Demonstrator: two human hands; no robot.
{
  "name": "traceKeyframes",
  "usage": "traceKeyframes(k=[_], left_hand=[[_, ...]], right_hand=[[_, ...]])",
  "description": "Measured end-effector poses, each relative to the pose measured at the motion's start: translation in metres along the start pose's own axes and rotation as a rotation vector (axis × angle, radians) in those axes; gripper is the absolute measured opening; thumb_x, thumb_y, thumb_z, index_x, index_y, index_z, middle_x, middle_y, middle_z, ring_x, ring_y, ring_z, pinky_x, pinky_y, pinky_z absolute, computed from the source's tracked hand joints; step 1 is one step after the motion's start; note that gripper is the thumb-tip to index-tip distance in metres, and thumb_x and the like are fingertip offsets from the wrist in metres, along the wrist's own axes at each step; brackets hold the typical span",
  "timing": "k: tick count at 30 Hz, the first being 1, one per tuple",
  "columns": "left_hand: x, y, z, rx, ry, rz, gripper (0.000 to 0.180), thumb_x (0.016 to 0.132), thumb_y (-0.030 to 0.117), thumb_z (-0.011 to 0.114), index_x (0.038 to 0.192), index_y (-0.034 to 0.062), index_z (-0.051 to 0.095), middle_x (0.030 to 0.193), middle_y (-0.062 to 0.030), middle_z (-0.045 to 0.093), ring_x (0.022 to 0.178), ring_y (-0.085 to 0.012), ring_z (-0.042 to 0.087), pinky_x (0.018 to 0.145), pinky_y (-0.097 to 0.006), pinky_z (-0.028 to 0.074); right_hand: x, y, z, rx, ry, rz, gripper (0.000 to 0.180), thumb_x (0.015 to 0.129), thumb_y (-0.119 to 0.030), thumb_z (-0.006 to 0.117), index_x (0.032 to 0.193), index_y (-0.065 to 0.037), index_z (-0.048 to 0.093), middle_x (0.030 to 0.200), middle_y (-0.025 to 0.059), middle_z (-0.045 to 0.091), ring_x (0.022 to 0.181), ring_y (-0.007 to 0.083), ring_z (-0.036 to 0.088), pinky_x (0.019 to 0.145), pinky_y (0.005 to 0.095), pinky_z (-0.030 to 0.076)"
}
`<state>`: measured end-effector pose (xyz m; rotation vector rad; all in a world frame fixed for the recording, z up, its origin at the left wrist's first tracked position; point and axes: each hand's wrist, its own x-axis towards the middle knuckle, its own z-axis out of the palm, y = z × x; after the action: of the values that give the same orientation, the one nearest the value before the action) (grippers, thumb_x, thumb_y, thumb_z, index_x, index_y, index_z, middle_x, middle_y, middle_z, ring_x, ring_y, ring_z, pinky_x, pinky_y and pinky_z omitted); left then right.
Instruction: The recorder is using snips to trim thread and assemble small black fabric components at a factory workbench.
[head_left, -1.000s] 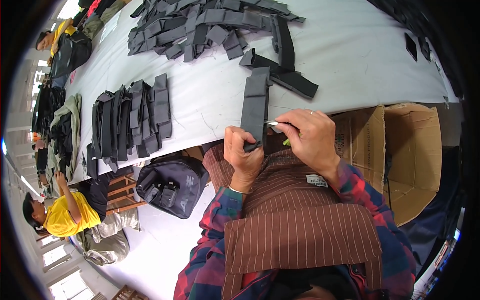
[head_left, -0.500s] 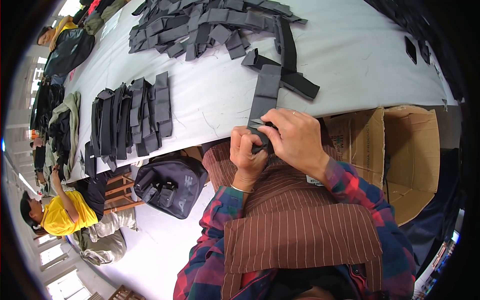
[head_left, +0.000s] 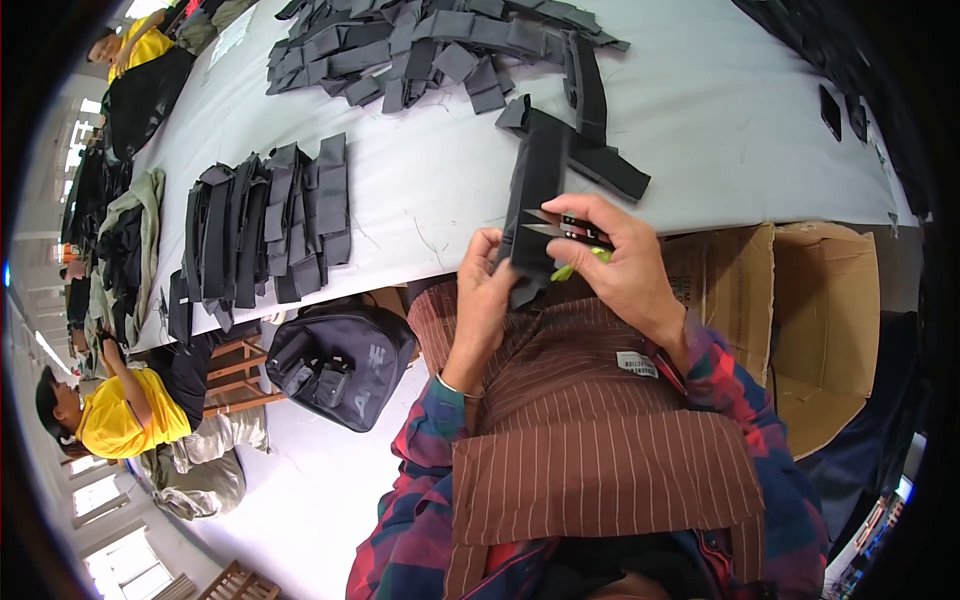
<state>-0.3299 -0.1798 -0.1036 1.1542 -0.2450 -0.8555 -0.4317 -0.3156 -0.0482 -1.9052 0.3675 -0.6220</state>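
A dark grey folded fabric strip (head_left: 537, 172) runs from the table over its near edge toward my lap. My left hand (head_left: 480, 300) pinches the strip's near end, thumb on top. In my right hand (head_left: 635, 275) is a pair of thread snips (head_left: 566, 227) with black grips; a yellow-green bit shows below the fingers. The snips' pointed blades are apart and lie over the strip's right edge, just above my left fingertips. Whether they touch the fabric I cannot tell. Another dark strip (head_left: 612, 170) lies beneath the held one, to its right.
A heap of grey strips (head_left: 400, 50) covers the far part of the white table (head_left: 700, 130). Several strips are stacked in a row (head_left: 265, 230) at left. An open cardboard box (head_left: 820, 330) stands at right, a black bag (head_left: 345, 365) below left. A person in yellow (head_left: 140, 415) works at far left.
The strip has turned over, showing a plainer, darker face. My right hand has shifted slightly right, and the snips' blades and grips now show clearly. My left hand still grips the near end.
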Motion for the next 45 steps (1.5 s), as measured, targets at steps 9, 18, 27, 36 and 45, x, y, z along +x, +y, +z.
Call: traceKeyframes(k=[9,18,27,36,45], left_hand=[[0.000,0.003,-0.001,-0.110,-0.152,-0.129,0.053,0.086,-0.003,0.050,0.137,-0.0009,0.033,0.110,-0.0155,0.062,0.099,-0.0168,0.063,0.083,-0.027,0.052],[-0.002,0.024,0.009,-0.250,-0.287,-0.128,0.044,0.086,0.007,0.047,0.129,-0.0022,0.049,0.114,-0.0208,0.061,0.105,-0.0244,0.061,0.092,-0.029,0.048],[-0.001,0.020,0.016,0.143,-0.123,0.183,0.021,0.090,-0.002,0.055,0.108,-0.0028,0.066,0.097,-0.0030,0.066,0.089,-0.0070,0.059,0.079,-0.021,0.047],[0.001,0.010,0.018,0.000,0.001,0.015,0.030,0.087,0.001,0.065,0.116,-0.0037,0.063,0.097,-0.0045,0.067,0.081,-0.0057,0.060,0.073,-0.018,0.048],[0.006,0.010,0.012,-0.002,0.074,0.014,0.031,0.085,-0.001,0.067,0.116,-0.0023,0.064,0.082,0.0025,0.063,0.068,-0.0011,0.051,0.061,-0.015,0.040]], right_hand=[[-0.020,0.013,-0.002,-0.296,-0.368,-0.186,0.056,0.066,-0.005,0.074,0.118,-0.019,0.058,0.089,0.0052,0.054,0.083,0.0278,0.061,0.070,0.0381,0.049],[-0.026,0.015,-0.012,-0.202,-0.176,-0.368,0.033,0.057,0.013,0.061,0.082,-0.006,0.068,0.072,0.0047,0.055,0.064,0.0203,0.058,0.056,0.0304,0.047],[0.001,0.018,-0.004,0.333,-0.036,0.239,0.008,0.085,-0.004,0.065,0.088,0.002,0.061,0.076,0.0024,0.061,0.072,0.0063,0.053,0.065,0.0222,0.044],[-0.001,0.023,-0.006,0.214,-0.026,0.219,0.014,0.085,-0.010,0.067,0.096,-0.002,0.063,0.076,0.0027,0.061,0.070,0.0061,0.057,0.060,0.0218,0.046],[-0.012,0.017,-0.033,-0.382,-0.116,-0.182,0.017,0.079,-0.021,0.071,0.092,-0.011,0.067,0.081,0.0027,0.066,0.073,0.0232,0.060,0.065,0.0334,0.040]])
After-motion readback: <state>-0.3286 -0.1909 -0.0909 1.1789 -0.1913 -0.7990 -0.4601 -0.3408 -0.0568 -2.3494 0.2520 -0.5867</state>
